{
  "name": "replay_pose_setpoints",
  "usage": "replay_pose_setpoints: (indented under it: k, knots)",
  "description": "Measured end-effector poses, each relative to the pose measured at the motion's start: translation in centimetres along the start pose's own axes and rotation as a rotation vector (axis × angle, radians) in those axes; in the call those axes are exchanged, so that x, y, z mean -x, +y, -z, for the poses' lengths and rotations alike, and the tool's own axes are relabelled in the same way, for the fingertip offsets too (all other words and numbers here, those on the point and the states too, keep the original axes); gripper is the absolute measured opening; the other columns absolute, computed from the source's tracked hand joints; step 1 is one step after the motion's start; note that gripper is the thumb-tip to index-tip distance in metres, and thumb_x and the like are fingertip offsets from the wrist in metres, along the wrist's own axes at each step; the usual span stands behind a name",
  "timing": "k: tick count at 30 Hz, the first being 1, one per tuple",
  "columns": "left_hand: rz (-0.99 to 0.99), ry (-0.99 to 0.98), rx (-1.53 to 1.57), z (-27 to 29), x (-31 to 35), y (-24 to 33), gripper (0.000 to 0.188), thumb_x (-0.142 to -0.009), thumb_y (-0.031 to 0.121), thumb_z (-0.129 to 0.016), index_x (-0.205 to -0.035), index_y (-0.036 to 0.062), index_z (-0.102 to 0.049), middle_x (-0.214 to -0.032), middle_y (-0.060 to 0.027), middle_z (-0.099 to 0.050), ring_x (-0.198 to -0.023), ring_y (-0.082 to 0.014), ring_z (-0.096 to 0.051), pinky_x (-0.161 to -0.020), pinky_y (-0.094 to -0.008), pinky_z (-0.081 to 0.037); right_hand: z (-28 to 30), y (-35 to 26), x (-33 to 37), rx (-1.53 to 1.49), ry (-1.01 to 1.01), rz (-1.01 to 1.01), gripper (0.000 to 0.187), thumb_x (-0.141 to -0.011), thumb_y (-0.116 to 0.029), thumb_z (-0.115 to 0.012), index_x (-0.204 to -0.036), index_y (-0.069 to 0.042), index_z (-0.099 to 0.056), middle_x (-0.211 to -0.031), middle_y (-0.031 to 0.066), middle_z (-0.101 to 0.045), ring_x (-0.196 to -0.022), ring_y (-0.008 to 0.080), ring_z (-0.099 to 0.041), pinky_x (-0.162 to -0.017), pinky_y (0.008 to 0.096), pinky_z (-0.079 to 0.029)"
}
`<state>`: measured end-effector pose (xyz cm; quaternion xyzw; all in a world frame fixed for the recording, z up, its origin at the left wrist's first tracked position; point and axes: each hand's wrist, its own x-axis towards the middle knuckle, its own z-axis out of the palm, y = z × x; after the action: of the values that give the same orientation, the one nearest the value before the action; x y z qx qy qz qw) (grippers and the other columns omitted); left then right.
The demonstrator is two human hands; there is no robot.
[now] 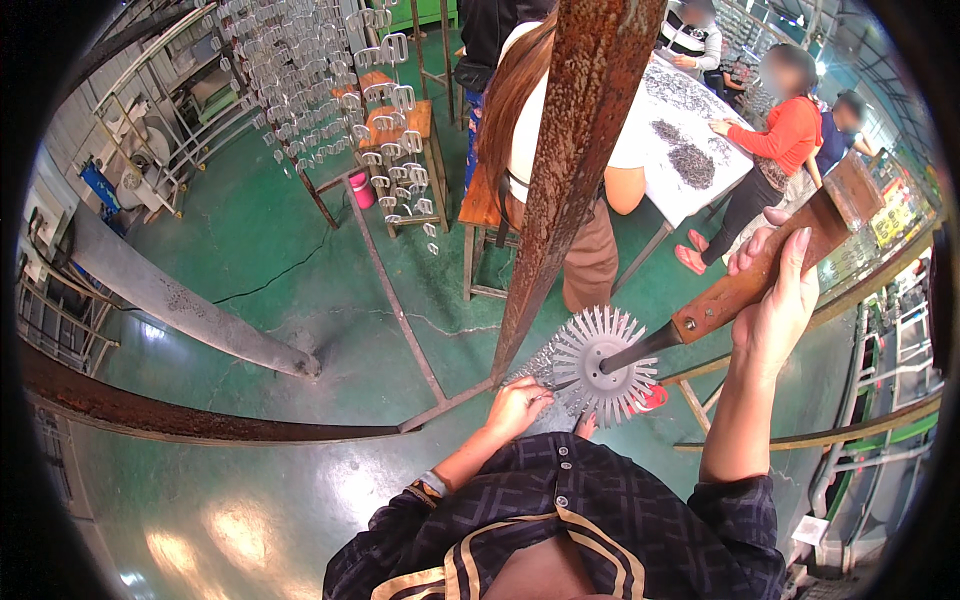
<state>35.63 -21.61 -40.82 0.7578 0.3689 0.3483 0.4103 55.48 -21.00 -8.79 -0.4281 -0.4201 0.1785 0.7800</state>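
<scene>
Here, working above a glossy green floor (410,270), streaked with reflected light at lower left and crossed by a pale crack near the middle. Holding a rust-brown arm (715,300) in the fingers of the right hand (772,312), curled round from below. At the end of a dark shaft (642,348) on that arm, in front of the torso, a grey toothed disc (592,380) with narrow blades all round. At its left edge, pinching narrowly with the fingers of the left hand (516,407) on a thin dark piece (566,384), too small to name. Just beyond, slanting up through the view, a rusted steel beam (585,150), partly hiding a person in a white top (525,105). At upper right, a white tabletop (665,200) strewn with small dark pieces (690,165), heaped near the close end and attended by a person in red (785,140). At upper left, hanging rows of silvery metal loops (300,90), close to a wooden stool (425,122) and a pink container (361,191). Farther left, a thick grey pillar (190,290) and a thin black cable (285,270) on the floor.
</scene>
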Motion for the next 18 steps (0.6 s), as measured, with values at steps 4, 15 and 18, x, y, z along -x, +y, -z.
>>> replay_pose_setpoints:
  k: [4, 15, 18]
  knots:
    - [0.004, 0.012, -0.031, -0.3, -0.5, 0.2, 0.013, -0.073, 0.014, -0.068, -0.081, 0.0045, -0.067, -0.074, -0.0093, -0.059, -0.072, -0.0276, -0.06, -0.065, -0.0358, -0.048, 0.0, 0.0, -0.1, 0.004, 0.003, 0.006, 0.037, -0.094, -0.032, -0.044, -0.104, 0.003, -0.049, -0.069, 0.0047, -0.045, -0.061, 0.012, -0.044, -0.056, 0.0255, -0.038]
    - [0.029, -0.055, -0.043, -0.7, -0.9, -0.5, 0.018, -0.073, 0.017, -0.068, -0.087, 0.0056, -0.067, -0.081, -0.0104, -0.059, -0.076, -0.0293, -0.059, -0.068, -0.0372, -0.048, 0.2, 0.6, -0.4, 0.015, 0.024, 0.018, 0.035, -0.095, -0.031, -0.043, -0.101, 0.003, -0.05, -0.067, 0.0041, -0.047, -0.058, 0.0113, -0.047, -0.058, 0.0271, -0.047]
    - [-0.03, -0.117, -0.159, 1.3, -0.3, -0.8, 0.021, -0.072, 0.017, -0.069, -0.089, 0.0055, -0.066, -0.083, -0.0105, -0.06, -0.076, -0.0306, -0.059, -0.067, -0.0383, -0.048, 0.4, 0.4, -0.4, 0.007, 0.067, -0.015, 0.033, -0.095, -0.03, -0.043, -0.101, 0.002, -0.051, -0.067, 0.0035, -0.047, -0.057, 0.0107, -0.046, -0.061, 0.0274, -0.046]
